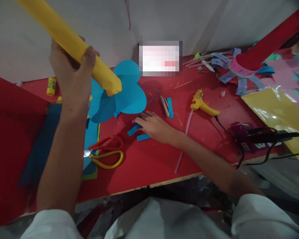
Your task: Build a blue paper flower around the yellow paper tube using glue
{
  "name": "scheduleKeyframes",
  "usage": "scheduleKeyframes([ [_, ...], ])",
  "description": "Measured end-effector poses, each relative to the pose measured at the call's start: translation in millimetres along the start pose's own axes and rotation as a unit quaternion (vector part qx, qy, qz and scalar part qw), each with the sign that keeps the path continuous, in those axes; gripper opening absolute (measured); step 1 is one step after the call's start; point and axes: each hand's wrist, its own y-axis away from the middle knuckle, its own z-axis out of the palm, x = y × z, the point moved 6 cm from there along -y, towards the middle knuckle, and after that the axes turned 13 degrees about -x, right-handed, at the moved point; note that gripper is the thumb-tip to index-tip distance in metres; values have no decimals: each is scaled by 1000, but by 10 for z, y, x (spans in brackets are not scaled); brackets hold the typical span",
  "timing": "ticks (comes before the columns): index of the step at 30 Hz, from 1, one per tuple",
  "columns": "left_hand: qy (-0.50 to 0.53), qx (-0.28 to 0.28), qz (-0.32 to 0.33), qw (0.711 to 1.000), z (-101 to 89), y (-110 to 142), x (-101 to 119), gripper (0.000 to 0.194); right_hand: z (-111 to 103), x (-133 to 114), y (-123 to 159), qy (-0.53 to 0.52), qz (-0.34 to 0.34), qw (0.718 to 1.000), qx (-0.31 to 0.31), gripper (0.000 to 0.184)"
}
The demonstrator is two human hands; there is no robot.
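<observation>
My left hand is wrapped round a long yellow paper tube, which slants up to the left. The tube's lower end lies in front of a blue paper flower with rounded petals; whether the two are joined I cannot tell. Low over the table, my right hand has its fingers stretched out at some short blue paper strips, its fingertips partly covering them. Scissors with one red and one yellow handle lie between my forearms, their blades partly on blue paper sheets.
A yellow glue gun with a long glue stick lies right of my hand, its cable running to a purple box. A glue stick tube stands at the left. Red paper covers the left side. A red tube leans at the upper right.
</observation>
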Motion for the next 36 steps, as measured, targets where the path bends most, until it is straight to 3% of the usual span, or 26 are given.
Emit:
scheduleKeyframes([
  [2, -3, 1, -1, 1000, -30, -3, -6, 63, -29, 37, -7, -29, 32, 999, -13, 34],
  [4, -6, -8, -2, 1000, -42, -10, -43, 62, -50, 61, -6, -46, 41, 998, -26, 26],
  [6, -6, -16, 3, 1000, -35, -10, -105, 63, -75, 67, 15, -56, 20, 998, -31, 16],
  [9, -12, -22, 3, 1000, 38, 33, -203, 68, -155, 69, 104, -101, -42, 994, -14, 15],
  [11, -21, -30, -18, 999, 150, 95, -229, 70, -239, 92, 191, -170, -77, 982, 1, 15],
  [13, -21, -59, -78, 995, 322, 176, -229, 64, -337, 126, 277, -263, -110, 958, 12, 12],
  [15, 8, -122, -111, 986, 546, 258, -145, 58, -439, 191, 346, -352, -123, 927, 38, 10],
  [20, -6, -211, -131, 969, 878, 396, 61, 41, -510, 447, 394, -488, -31, 862, 137, 29],
  [25, -3, -279, -142, 950, 969, 485, -133, 46, -388, 532, 356, -541, 49, 813, 210, 38],
  [30, -14, -301, -183, 936, 939, 651, -382, 59, -284, 565, 339, -556, 79, 794, 232, 36],
  [36, -110, -303, -192, 927, 849, 987, -353, 66, -231, 631, 346, -545, 98, 797, 242, 40],
])
